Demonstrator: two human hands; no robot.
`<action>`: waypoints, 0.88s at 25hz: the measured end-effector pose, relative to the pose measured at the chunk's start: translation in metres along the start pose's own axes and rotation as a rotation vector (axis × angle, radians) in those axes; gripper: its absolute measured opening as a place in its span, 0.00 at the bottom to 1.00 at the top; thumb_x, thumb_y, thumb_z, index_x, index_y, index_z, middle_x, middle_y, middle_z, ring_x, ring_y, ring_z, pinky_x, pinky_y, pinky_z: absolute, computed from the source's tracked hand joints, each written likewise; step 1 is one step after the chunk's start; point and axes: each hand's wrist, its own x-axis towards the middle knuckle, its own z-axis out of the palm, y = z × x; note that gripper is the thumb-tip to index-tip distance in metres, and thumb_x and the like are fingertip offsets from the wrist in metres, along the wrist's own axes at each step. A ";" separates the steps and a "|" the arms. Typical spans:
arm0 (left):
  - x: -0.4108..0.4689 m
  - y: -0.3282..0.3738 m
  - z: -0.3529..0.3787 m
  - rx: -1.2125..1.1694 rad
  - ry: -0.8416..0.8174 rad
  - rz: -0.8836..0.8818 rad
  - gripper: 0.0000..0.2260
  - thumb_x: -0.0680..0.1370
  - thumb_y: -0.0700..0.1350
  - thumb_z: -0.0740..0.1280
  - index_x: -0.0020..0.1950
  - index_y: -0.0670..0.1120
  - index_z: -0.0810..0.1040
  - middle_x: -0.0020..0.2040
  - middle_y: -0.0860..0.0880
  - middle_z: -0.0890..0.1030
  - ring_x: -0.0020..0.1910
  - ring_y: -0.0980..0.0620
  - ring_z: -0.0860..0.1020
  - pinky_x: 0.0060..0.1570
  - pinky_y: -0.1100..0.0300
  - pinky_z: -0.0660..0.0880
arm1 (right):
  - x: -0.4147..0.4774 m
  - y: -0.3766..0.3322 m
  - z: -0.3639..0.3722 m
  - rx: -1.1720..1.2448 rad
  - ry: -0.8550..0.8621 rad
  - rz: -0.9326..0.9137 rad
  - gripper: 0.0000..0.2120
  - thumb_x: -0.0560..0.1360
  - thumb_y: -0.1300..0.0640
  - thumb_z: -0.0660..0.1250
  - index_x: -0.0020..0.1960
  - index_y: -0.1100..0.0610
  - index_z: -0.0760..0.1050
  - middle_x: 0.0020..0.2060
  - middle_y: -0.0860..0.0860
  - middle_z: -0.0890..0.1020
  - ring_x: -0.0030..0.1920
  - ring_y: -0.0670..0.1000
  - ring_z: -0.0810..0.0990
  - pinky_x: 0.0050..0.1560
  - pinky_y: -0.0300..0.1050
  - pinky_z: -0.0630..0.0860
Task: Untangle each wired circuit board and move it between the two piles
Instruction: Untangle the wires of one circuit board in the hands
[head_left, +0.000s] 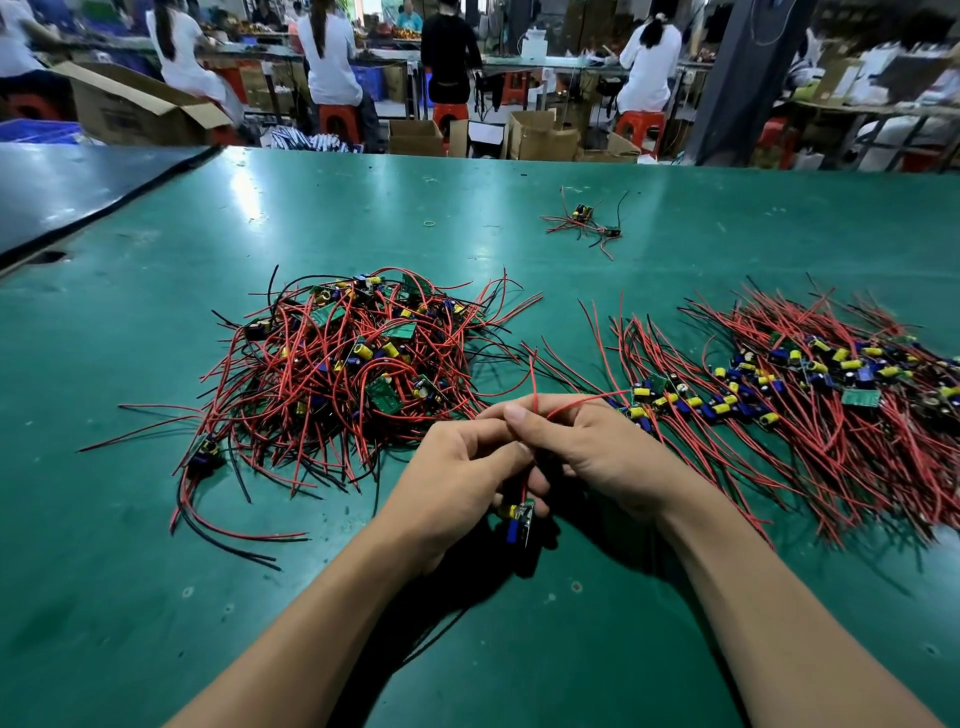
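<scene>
Looking down at the green table (156, 597), what are the hands doing? asks the listener.

Describer: Both are meeting at the centre, close to the body. The left hand (457, 467) is curling its fingers round one board (519, 517), which is hanging under the palm, seemingly just above the table. The right hand (597, 447) is pinching that board's red wire (571, 402) between thumb and forefinger, and the wire is looping up past the knuckles.

Listener: Where are the two piles lying?

Describer: The tangle (343, 364) is sitting beyond the left hand, a thick knot of red and black wires with green boards poking through. The neat pile (805, 395) is spreading to the right, its wires lying roughly parallel and its boards forming a band across the middle. The held board is sitting between them.

Listener: How far along is the job looking?

Describer: I am judging it roughly half done. The neat pile is looking large, yet the tangle is holding many boards, so plenty is remaining. This board is looking free of the tangle and is not yet laid down. Two stray boards (587, 223) are lying far back, well apart from both piles.
</scene>
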 end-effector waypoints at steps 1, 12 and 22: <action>0.000 -0.001 0.000 -0.009 0.002 -0.004 0.10 0.80 0.36 0.64 0.42 0.40 0.82 0.34 0.41 0.80 0.28 0.47 0.79 0.26 0.62 0.75 | -0.001 0.001 -0.001 0.009 0.003 0.001 0.14 0.79 0.50 0.68 0.57 0.59 0.82 0.32 0.62 0.78 0.26 0.53 0.79 0.28 0.40 0.76; 0.000 0.002 0.000 -0.050 0.035 -0.022 0.07 0.80 0.38 0.65 0.47 0.35 0.80 0.31 0.43 0.78 0.26 0.48 0.77 0.28 0.62 0.76 | 0.005 0.005 -0.017 -0.413 0.572 -0.361 0.12 0.77 0.49 0.71 0.42 0.57 0.85 0.26 0.46 0.74 0.29 0.43 0.69 0.31 0.36 0.66; 0.005 -0.004 0.000 -0.056 0.143 0.016 0.07 0.79 0.38 0.66 0.45 0.39 0.82 0.34 0.41 0.82 0.30 0.46 0.81 0.31 0.57 0.80 | 0.011 0.006 0.012 0.257 0.241 0.070 0.28 0.71 0.45 0.74 0.54 0.70 0.77 0.27 0.51 0.70 0.23 0.46 0.67 0.23 0.37 0.67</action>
